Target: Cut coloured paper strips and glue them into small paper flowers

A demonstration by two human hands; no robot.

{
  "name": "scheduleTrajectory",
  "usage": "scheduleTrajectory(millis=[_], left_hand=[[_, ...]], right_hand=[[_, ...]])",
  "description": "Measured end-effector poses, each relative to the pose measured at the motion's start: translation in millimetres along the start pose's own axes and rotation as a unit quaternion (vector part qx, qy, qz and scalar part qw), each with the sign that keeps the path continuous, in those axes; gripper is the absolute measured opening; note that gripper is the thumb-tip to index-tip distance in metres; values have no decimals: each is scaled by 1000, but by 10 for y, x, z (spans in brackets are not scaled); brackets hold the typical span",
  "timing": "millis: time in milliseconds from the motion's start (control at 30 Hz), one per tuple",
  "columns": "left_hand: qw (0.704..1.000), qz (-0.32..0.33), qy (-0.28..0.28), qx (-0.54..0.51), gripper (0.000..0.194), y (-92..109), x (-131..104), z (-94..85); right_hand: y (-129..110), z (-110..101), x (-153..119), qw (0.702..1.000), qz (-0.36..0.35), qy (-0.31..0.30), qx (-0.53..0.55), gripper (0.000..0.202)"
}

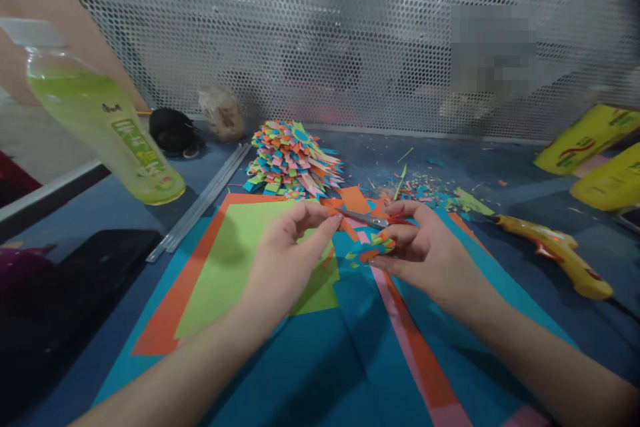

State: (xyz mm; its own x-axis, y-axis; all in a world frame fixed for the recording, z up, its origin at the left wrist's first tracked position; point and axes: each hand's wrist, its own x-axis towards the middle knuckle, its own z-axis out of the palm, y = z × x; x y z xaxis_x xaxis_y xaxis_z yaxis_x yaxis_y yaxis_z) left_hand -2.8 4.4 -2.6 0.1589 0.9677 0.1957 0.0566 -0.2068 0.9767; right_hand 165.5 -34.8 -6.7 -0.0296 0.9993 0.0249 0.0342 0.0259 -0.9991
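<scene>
My right hand [420,250] is closed on a pair of scissors [373,219] with red handles, their blades pointing left. Between its thumb and a finger it also pinches a small layered paper flower [370,253] in blue, green and orange. The thumb and fingers of my left hand [295,247] meet at the scissors' tip; what they pinch, if anything, is too small to make out. Both hands are above coloured paper: a green sheet [225,267], an orange sheet [165,320], blue sheets [320,367] and long pink and orange strips [410,347].
Behind my hands stands a heap of fringed multicoloured paper [290,160], with paper scraps [425,193] to its right. A yellow glue gun [555,250] and yellow containers [590,140] are at right. A drink bottle [105,120], clear sticks [200,203] and a dark case [75,307] are left.
</scene>
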Motion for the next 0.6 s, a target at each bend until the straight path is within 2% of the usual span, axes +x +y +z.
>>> scheduleTrajectory(millis=[100, 233, 467, 600], left_hand=[[1000, 2, 15, -3, 12, 31, -11, -4], [998, 38, 46, 28, 10, 93, -57, -8], [988, 114, 43, 94, 2, 149, -138, 17], [987, 127, 37, 91, 3, 151, -169, 25]], right_hand=[[16, 7, -8, 998, -52, -13, -43, 53], [16, 22, -48, 987, -117, 5, -113, 48], [3, 18, -108, 986, -129, 21, -99, 30], [6, 13, -104, 980, -142, 37, -134, 14]])
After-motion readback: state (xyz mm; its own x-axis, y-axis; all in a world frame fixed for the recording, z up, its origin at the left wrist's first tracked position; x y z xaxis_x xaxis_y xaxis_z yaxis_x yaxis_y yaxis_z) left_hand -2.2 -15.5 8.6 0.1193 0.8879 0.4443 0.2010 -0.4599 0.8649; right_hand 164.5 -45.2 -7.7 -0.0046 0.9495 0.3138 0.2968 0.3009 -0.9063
